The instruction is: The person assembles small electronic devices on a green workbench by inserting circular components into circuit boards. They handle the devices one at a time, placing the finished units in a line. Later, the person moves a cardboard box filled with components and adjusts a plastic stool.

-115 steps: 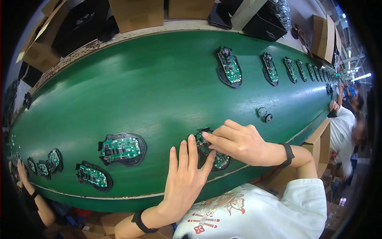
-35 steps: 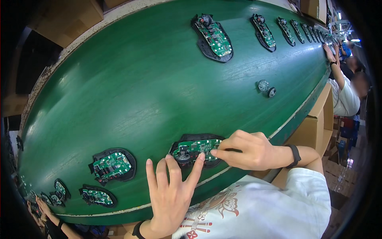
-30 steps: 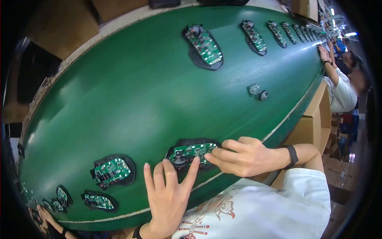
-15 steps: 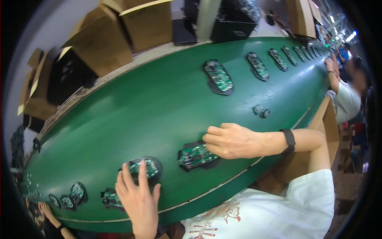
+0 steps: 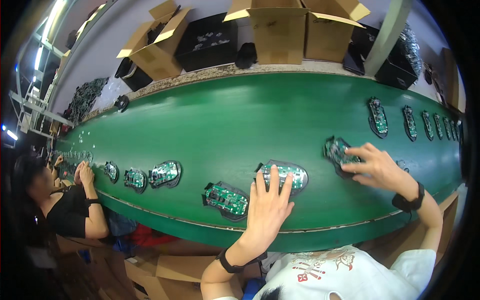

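Over the oblong, black-plastic-backed green circuit board (image 5: 299,176), my splayed left hand (image 5: 267,206) could skid it by pressing askew; right hand (image 5: 381,168): grip unclear.

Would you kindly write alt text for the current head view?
A person's left hand lies over a black-shelled circuit board, the right hand at a second board, on a green work surface with open cardboard boxes behind.
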The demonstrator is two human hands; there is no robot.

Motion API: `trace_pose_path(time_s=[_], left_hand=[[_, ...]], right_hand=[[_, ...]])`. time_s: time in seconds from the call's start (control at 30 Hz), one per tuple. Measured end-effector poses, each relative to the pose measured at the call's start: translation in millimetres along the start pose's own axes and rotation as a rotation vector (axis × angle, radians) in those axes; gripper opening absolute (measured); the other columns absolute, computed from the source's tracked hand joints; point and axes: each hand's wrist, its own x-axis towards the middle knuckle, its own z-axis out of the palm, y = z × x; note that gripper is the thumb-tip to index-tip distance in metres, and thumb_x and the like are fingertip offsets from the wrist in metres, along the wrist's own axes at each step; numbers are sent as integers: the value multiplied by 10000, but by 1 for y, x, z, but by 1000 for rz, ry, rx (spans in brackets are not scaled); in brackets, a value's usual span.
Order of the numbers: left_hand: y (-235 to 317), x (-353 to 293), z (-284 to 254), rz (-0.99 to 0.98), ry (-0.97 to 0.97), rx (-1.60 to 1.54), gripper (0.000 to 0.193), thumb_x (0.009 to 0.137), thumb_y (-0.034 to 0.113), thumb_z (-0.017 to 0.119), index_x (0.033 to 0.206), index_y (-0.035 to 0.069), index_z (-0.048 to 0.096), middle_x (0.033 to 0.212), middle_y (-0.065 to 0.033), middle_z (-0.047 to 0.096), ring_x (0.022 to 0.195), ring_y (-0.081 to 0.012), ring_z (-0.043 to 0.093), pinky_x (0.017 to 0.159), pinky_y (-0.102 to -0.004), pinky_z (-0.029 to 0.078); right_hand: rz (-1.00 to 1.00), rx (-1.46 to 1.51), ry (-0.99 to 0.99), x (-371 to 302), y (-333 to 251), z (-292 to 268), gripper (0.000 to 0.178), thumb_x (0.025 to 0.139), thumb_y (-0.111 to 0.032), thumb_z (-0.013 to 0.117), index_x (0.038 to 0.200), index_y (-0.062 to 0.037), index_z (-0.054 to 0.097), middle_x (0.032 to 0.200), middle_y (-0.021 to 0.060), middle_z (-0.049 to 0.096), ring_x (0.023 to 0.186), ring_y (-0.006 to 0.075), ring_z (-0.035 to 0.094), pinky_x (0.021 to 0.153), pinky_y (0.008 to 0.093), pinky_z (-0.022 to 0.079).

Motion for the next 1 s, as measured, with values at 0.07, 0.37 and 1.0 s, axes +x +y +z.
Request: trace_pose_path(time_s=[0.07, 0.37, 1.0], left_hand=[[4, 2, 0, 102, 2, -34, 673, 791, 267, 794, 1382, 95, 523, 1452, -250, 427, 1262, -502, 437, 1051, -540, 408], [23, 8, 1, 259, -39, -111, 706, 695, 305, 862, 1304, 110, 562, 1401, -204, 492, 1279, -488, 421, 1080, -543, 382], [27, 29, 4, 371, -90, -101, 672, 682, 248, 866, 1305, 250, 615, 1341, -210, 442, 1283, -468, 393, 1032, -575, 361]], right_hand=[[19, -77, 108, 16, 11, 2, 524, 745, -199, 804, 1249, -211, 661, 1297, 105, 576, 1047, 302, 590, 771, 386, 576], [183, -114, 318, 66, 24, 12, 633, 886, -358, 709, 1414, -95, 476, 1277, 181, 570, 1133, 352, 581, 842, 430, 564], [812, 195, 399, -135, 51, 29, 449, 897, -199, 718, 1311, -94, 581, 1100, 173, 528, 984, 342, 595, 859, 413, 499]])
